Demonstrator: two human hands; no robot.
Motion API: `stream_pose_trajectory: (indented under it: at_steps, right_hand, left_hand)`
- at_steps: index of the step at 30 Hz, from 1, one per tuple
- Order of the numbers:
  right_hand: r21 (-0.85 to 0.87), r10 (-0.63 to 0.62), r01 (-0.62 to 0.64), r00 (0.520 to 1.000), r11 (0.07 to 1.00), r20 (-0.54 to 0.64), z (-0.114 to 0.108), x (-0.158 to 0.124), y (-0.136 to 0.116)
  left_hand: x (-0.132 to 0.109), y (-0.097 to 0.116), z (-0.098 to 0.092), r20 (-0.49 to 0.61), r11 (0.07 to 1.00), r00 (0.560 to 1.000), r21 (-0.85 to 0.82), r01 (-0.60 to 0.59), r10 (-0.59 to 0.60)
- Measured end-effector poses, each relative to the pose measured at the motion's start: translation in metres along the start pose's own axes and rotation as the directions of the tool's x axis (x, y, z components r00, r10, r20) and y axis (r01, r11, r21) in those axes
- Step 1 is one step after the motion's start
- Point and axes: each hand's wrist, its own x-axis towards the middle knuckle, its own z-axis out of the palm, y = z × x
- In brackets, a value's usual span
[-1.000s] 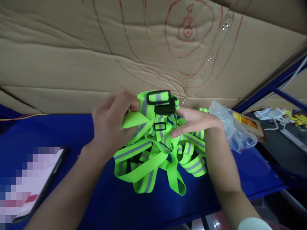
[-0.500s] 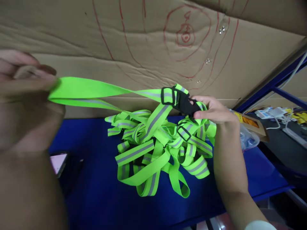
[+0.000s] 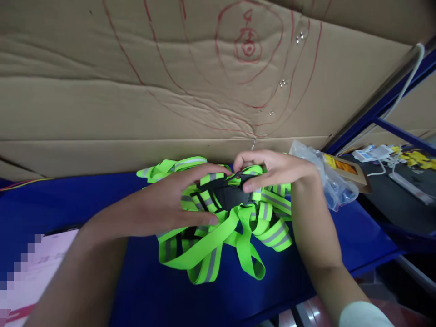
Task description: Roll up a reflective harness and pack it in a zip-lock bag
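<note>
Big cardboard sheet [image 3: 136, 91] leans behind the blue table [image 3: 68, 204]. The heap of neon green straps [image 3: 211, 247] sits mid-table against it. Left hand [image 3: 170, 206] clasps the heap's top, and right hand [image 3: 274, 169] pinches the black buckle [image 3: 223, 190] there.

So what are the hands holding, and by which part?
The green reflective straps: the right hand pinches the black buckle on top, and the left hand grips the webbing beside it.
</note>
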Motion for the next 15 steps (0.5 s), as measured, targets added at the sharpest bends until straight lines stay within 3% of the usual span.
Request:
stream_pose_trajectory:
  at_steps: [2, 4, 7, 11, 15]
  right_hand:
    - [0.152, -0.048, 0.056, 0.997, 0.987, -0.055, -0.003, 0.003, 0.013]
    - [0.313, -0.042, 0.089, 0.987, 0.945, -0.153, -0.003, 0.007, 0.025]
    - [0.448, 0.024, 0.104, 0.962, 0.888, -0.271, 0.001, 0.017, 0.039]
    - [0.351, -0.024, 0.119, 0.964, 0.929, -0.264, 0.005, 0.023, 0.041]
    - [0.183, -0.144, 0.209, 0.938, 0.961, -0.315, 0.004, 0.018, 0.026]
  left_hand:
    - [0.0, -0.006, 0.0, -0.001, 0.996, 0.997, -0.042, 0.073, -0.073]
    - [0.003, -0.006, 0.003, -0.025, 0.991, 0.997, -0.108, 0.075, -0.078]
    - [0.014, 0.002, 0.014, -0.185, 0.962, 0.98, -0.273, 0.02, -0.073]
    - [0.033, 0.01, 0.029, -0.39, 0.862, 0.896, -0.507, -0.016, -0.212]
    - [0.034, 0.014, 0.027, -0.427, 0.621, 0.789, -0.78, -0.073, -0.443]
